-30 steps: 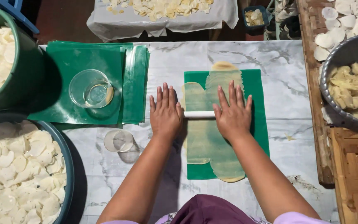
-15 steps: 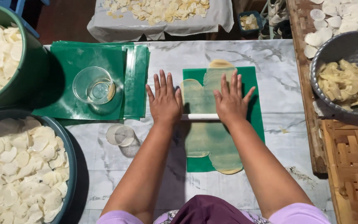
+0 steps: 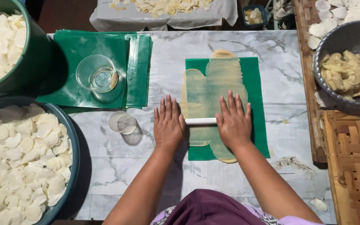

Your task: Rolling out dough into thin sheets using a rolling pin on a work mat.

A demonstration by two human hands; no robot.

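Rolling thin dough under a plastic sheet. Your left hand [image 3: 169, 125] and right hand [image 3: 233, 123] lie flat and open, fingers spread, palms pressing on the two ends of a white roller [image 3: 201, 121]; neither hand grips it. The roller lies crosswise over a green sheet [image 3: 255, 104] on the marble table [image 3: 280, 50]. Beneath the sheet lies the dough [image 3: 217, 79], pale yellow and already thin, in overlapping lobes that run from beyond the sheet's far edge to just past its near edge.

To do this step well, as it appears from here: keep both palms level and bear down equally, so that the roller stays square to the sheet and the dough comes out even in thickness. Your left hand sits partly off the sheet, on bare marble; judge whether that end of the roller is pressing as firmly as the other. Roll with open palms, not with the fingertips, and let the roller turn freely under them. The dough pokes out at both ends of the sheet; ease the pressure there, since uncovered dough may stick to the roller or table.

To the left: a stack of green sheets [image 3: 138, 66] bearing a glass [image 3: 96, 77] of clear liquid, a small round lid [image 3: 122, 123], and two tubs [image 3: 69, 137] of white discs. To the right: a metal bowl [image 3: 334, 41] of yellowish pieces.
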